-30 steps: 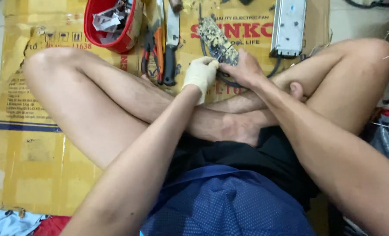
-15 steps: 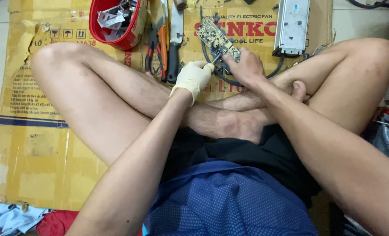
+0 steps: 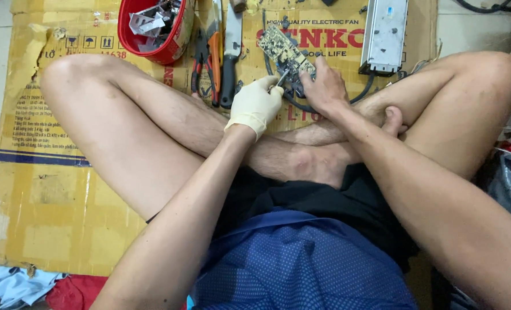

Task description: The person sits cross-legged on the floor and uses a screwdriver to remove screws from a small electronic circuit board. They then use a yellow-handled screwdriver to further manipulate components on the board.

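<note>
A seated person with crossed legs is viewed from above, on flattened yellow cardboard (image 3: 49,189) spread over the floor. The left hand (image 3: 256,104), covered by a pale rubber glove, is closed around a thin metal tool (image 3: 280,78), the tip of which is directed at the near end of a circuit board (image 3: 286,53). The right hand (image 3: 324,87), bare, is pressed down on the near right end of the same board, with the fingers curled over it; whether the board is gripped or merely steadied cannot be told. The circuit board is laid on the cardboard just beyond the crossed shins, tilted diagonally, with dark cables (image 3: 301,107) looped beneath it and under the right hand. To the left of the board, a knife with a black handle (image 3: 230,57) and orange-handled pliers (image 3: 211,60) are laid side by side, and a second pair with red and black handles (image 3: 197,66) is seen just beside them. A red container (image 3: 169,50) filled with metal scraps is placed at the upper left. A silver rectangular metal housing (image 3: 384,35) is set to the right of the board, near the right knee. Blue patterned fabric (image 3: 301,264) is seen in the foreground.
</note>
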